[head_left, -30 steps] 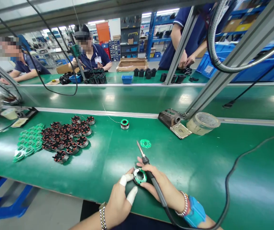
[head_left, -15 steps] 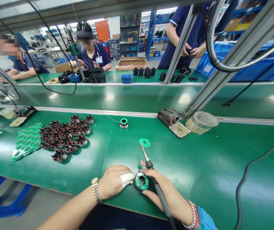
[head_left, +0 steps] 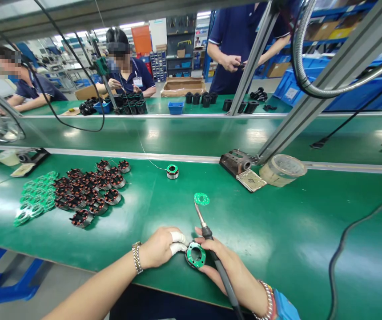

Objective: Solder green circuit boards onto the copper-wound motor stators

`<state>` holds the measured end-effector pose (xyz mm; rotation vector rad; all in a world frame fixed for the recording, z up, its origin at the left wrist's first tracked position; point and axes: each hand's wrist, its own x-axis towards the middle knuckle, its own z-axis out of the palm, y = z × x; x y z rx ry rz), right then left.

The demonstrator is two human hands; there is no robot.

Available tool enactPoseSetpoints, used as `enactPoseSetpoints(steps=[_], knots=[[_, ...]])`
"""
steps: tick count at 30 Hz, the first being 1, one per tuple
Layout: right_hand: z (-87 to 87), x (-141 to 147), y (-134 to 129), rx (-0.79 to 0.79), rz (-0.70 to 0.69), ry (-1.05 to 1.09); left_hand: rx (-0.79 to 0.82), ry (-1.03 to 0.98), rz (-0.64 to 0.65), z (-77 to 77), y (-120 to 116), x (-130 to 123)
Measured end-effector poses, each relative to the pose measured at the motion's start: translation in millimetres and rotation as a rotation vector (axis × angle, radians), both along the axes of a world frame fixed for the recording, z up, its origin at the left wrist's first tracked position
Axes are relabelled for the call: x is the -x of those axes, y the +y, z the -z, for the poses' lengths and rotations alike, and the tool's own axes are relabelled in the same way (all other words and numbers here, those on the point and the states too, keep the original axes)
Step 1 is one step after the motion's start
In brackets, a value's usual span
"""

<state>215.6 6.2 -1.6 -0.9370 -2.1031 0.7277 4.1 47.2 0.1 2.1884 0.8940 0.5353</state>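
Note:
My right hand (head_left: pixel 226 262) is closed round a soldering iron (head_left: pixel 220 266), while its thumb and fingers also steady a motor stator (head_left: pixel 196 255) with a green ring-shaped circuit board on top. From the other side my left hand (head_left: pixel 160 247), white tape on its fingers, pinches the stator's edge. The iron's tip points away from me and reaches the near edge of a loose green circuit board (head_left: pixel 202 198) on the bench. Farther back stands another stator (head_left: pixel 172 171) with a green board, a thin wire running up from it.
To the left lie several bare copper-wound stators (head_left: pixel 90 191) beside a pile of green circuit boards (head_left: pixel 37 195). A soldering iron stand (head_left: pixel 235 162), a sponge tray (head_left: pixel 251 180) and a round tub (head_left: pixel 282 170) stand back right. A black cable (head_left: pixel 335 253) crosses the right side. Co-workers work opposite.
My left hand has shifted its fingers against the stator, and more of the white tape shows. The stator has turned and moved slightly left. A person opposite has moved left.

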Motion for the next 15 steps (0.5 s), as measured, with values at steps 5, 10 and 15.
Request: enactPoseSetpoints(steps=[5,10,15], knots=[[0.7,3.1,-2.6,-0.006,0.052,0.009,0.224,-0.133,-0.425,5.9,-30.7,-14.8],[4.6,7.0,-5.3,0.01,0.111,-0.008,0.27,-0.241,-0.48,5.5,-58.5,-20.1],[6.3,17.0,-6.2,-0.009,0.149,-0.015,0.235,-0.26,-0.54,12.2,-65.5,-28.2]])
